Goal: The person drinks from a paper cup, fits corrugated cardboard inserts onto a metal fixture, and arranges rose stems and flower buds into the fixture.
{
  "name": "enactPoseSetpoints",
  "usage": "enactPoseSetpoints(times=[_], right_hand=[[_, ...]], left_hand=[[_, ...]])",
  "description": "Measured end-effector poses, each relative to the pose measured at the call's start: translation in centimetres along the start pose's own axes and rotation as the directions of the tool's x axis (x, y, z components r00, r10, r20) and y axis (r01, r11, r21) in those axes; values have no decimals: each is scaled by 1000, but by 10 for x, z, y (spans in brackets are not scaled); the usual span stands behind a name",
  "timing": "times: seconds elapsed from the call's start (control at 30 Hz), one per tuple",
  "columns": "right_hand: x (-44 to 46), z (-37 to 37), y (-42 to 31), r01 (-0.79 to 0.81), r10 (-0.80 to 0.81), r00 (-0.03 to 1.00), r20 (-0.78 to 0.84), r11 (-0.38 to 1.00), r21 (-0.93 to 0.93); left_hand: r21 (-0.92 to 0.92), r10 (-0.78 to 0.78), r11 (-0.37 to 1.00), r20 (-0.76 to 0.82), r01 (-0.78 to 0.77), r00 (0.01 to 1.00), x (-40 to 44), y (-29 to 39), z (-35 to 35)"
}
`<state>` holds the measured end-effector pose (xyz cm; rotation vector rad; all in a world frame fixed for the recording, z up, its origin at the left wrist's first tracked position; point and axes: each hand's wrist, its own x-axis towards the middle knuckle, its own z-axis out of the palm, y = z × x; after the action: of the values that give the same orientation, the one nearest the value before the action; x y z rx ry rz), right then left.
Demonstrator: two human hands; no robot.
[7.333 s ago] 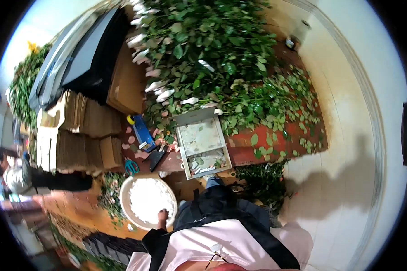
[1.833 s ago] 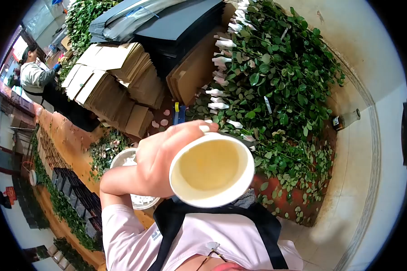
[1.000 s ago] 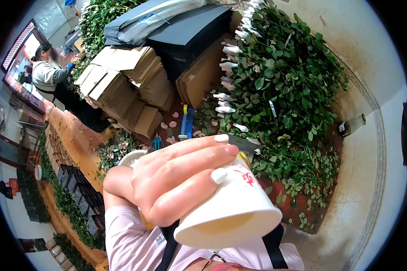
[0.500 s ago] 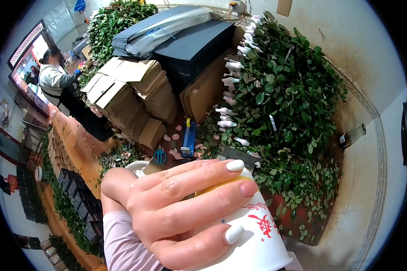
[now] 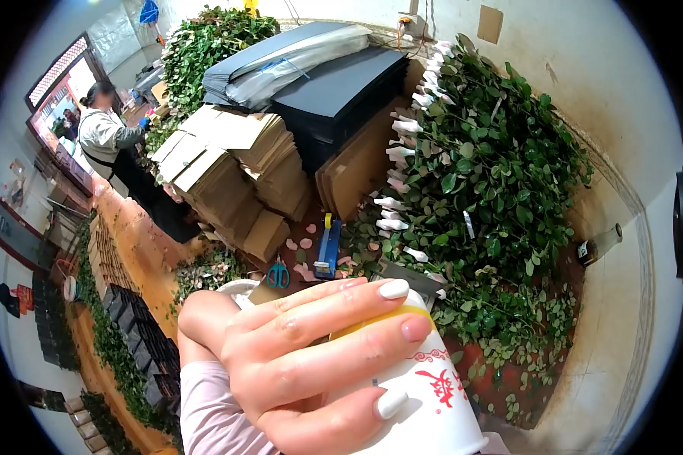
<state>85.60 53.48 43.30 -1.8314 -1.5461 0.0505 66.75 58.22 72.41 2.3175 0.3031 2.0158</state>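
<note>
- Left hand (image 5: pixel 303 364) grips a tilted paper cup (image 5: pixel 425 413), bottom centre: drinking, I'd judge!
- Right hand's out of sight; can't tell.
- Next calls for steadiness.

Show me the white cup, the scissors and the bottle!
White cup (image 5: pixel 425 406): head view, on its side.
Scissors (image 5: pixel 278 277): head view, on the teal handles.
Bottle (image 5: pixel 602 244): head view, on its body.

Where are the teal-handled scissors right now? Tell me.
In the head view, the teal-handled scissors lie left of centre, above the left hand, between the blue tape dispenser on their right and the round whitish tub at lower left.
</note>
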Motion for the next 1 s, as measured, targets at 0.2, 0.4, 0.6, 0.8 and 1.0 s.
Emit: enactPoseSetpoints(times=[0.2, 0.4, 0.6, 0.8, 1.0], right_hand=[[-2, 5, 5, -18, 18, 1000, 12, 1000, 24], [-4, 8, 6, -12, 12, 1000, 16, 1000, 0], [-4, 7, 3, -53, 54, 998, 37, 998, -27], [-5, 14, 6, -119, 124, 989, 82, 991, -67], [-13, 26, 16, -120, 127, 990, 63, 988, -96]], left_hand=[[-20, 38, 999, 123, -36, 992, 2, -18, -12], [-107, -16, 994, 123, 29, 992, 2, -26, -11], [-256, -99, 957, 161, 138, 982, 4, -44, -21], [-197, -374, 832, 493, 519, 785, -30, -67, -44], [-17, -443, 870, 412, 492, 796, -67, -123, -53]])
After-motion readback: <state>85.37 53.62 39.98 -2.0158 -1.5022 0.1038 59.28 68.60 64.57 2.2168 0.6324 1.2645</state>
